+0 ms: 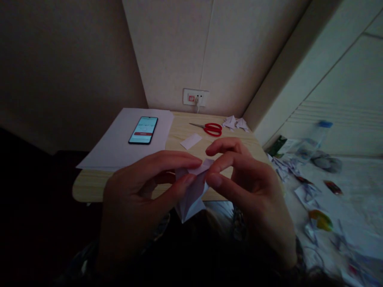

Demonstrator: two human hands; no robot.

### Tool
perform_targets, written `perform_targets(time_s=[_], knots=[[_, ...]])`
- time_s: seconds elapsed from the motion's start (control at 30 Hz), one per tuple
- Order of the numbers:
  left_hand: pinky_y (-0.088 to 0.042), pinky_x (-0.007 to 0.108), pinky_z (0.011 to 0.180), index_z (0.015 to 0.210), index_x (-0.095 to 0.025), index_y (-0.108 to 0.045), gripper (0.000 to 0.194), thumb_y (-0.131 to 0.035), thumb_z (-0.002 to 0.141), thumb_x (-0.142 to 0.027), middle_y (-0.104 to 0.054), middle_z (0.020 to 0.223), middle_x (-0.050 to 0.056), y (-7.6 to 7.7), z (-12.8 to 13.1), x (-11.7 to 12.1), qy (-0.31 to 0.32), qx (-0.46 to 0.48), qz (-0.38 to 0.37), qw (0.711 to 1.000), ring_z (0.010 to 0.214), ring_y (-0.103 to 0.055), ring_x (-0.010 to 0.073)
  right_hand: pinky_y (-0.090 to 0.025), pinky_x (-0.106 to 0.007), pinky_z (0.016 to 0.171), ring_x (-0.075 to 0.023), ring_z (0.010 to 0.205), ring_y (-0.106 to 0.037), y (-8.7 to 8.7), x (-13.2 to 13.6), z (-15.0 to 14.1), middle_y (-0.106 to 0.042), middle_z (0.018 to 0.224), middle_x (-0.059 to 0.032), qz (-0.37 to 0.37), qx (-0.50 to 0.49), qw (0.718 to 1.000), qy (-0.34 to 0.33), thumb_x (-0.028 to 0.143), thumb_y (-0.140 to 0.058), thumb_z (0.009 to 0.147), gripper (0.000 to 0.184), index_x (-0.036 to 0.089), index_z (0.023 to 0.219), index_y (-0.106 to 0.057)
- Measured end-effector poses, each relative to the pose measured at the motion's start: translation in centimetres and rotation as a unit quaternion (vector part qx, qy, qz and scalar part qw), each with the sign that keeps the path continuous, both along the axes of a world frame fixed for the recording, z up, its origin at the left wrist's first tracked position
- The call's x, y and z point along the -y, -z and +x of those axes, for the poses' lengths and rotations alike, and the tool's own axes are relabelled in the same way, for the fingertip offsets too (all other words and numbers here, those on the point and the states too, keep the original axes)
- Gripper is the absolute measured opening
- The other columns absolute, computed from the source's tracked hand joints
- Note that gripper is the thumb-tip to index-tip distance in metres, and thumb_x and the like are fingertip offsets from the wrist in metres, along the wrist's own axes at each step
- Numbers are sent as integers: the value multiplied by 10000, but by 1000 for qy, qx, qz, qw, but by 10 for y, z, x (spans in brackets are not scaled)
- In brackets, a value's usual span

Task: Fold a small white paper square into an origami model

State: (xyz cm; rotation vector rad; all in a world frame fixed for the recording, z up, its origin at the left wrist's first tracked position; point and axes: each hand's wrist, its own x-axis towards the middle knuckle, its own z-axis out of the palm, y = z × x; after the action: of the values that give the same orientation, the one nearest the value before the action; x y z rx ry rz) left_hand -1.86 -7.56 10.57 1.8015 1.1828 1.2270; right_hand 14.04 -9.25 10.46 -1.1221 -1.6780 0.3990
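A folded piece of white paper (193, 195) with several creases is held up over the near edge of the small wooden table (89, 185). My left hand (140, 191) pinches its upper left side between thumb and fingers. On the other side, my right hand (248, 179) grips the top right edge between thumb and index finger, its other fingers curled above. Beyond the hands lie a small white paper rectangle (190, 141) and red-handled scissors (211, 128), blades pointing left.
A phone (143, 130) with a lit screen rests on a stack of white sheets (104, 147) at left. Folded paper figures (229, 122) sit at the back right corner. A wall socket (196, 97) holds a plug. A clear bottle (314, 139) and paper scraps lie right of the table.
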Motion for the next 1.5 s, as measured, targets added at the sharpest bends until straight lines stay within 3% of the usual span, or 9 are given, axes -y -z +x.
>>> perform_targets(time_s=[0.3,0.57,1.03,1.2,1.37,1.5], knots=[[-591,226,696,851,-263,-722,132,-646,799,-168,-740,909,-24,8,7,0,-41,-4,78,996,856,-693,156,-388,-440,990,-229,1066,-567,-8,-1,-4,-618,1032,-36,-38,9,997,64,181,-666,783,132,198,665,-611],[-581,238,770,901,-266,-712,151,-640,816,-164,-734,966,-28,13,6,-2,-36,-28,131,990,904,-682,150,-373,-442,1013,-227,1085,-562,-5,-3,-2,-619,1044,-30,-32,-17,998,52,191,-667,790,153,203,653,-600],[-586,217,755,910,-257,-703,181,-640,809,-120,-738,975,-33,12,6,-2,-12,-39,179,983,879,-687,131,-389,-435,998,-227,1082,-558,-2,-4,0,-620,1040,-27,-20,-29,998,47,230,-692,792,161,210,661,-601],[-587,214,747,905,-261,-708,188,-639,807,-116,-739,955,-30,11,6,0,-8,-21,167,986,860,-690,128,-428,-395,940,-207,1019,-566,0,-4,-3,-610,981,-16,-2,-82,996,36,229,-699,787,133,226,727,-580],[-579,184,683,873,-274,-716,198,-667,779,-106,-743,926,-43,11,6,2,4,24,137,990,820,-693,117,-458,-352,878,-187,960,-570,4,-3,-1,-603,940,-8,-13,-131,991,-33,248,-682,808,86,232,813,-597],[-576,183,634,815,-269,-726,175,-664,775,-110,-746,859,-42,9,9,3,-6,84,80,993,778,-697,125,-471,-355,854,-193,944,-572,9,-3,4,-606,952,-17,36,-117,990,-72,309,-662,827,83,243,874,-646]])
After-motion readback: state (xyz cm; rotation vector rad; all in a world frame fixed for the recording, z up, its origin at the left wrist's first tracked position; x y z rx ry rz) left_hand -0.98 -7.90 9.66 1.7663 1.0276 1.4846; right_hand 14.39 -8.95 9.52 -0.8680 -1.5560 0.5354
